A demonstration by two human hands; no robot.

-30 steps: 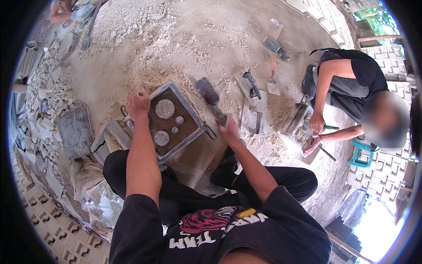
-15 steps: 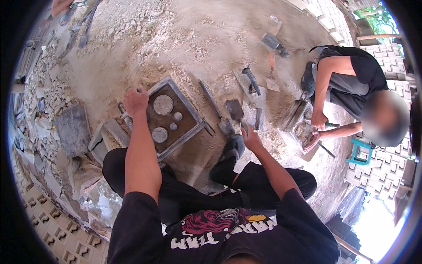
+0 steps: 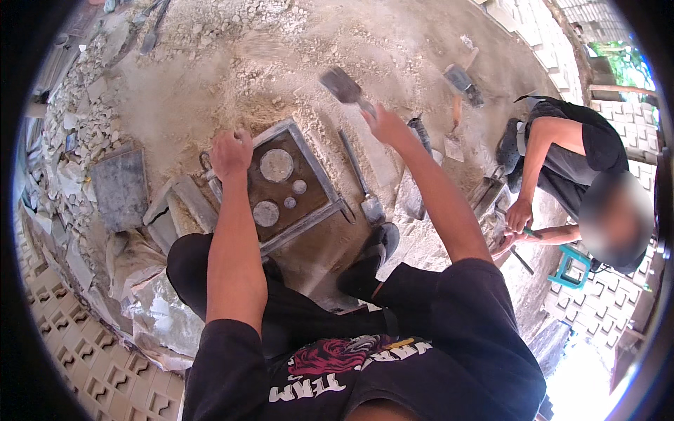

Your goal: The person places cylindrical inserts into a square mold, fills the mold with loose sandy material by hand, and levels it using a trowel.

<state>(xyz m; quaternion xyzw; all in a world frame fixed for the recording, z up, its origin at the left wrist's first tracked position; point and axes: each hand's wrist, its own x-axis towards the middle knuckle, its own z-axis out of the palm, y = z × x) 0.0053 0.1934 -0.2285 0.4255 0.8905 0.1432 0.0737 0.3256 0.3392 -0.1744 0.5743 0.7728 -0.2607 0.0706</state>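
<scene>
My right hand (image 3: pixel 390 128) grips the handle of a short tool with a broad, dark, flat blade (image 3: pixel 342 85). It is held out over the sandy ground beyond the frame's far right side, its blade blurred by motion. My left hand (image 3: pixel 232 153) is closed in a fist at the left edge of a rectangular grey frame (image 3: pixel 309 153); whatever its fingers hold is hidden. Packed brown sand fills the frame. Two large pale discs (image 3: pixel 276 165) and two small ones (image 3: pixel 299 186) sit level in that sand.
A small long-handled shovel (image 3: pixel 373 209) lies right of the frame. Further right, a co-worker (image 3: pixel 544 165) crouches over another mould, a green-handled tool in hand. A grey slab (image 3: pixel 119 189) and rubble (image 3: pixel 77 140) lie left. A trowel (image 3: pixel 454 146) and a mallet-like tool (image 3: pixel 463 83) lie far right.
My right hand has swung the flat-bladed tool up and away from beside my foot toward the far ground. The left fist has shifted slightly along the frame's left edge.
</scene>
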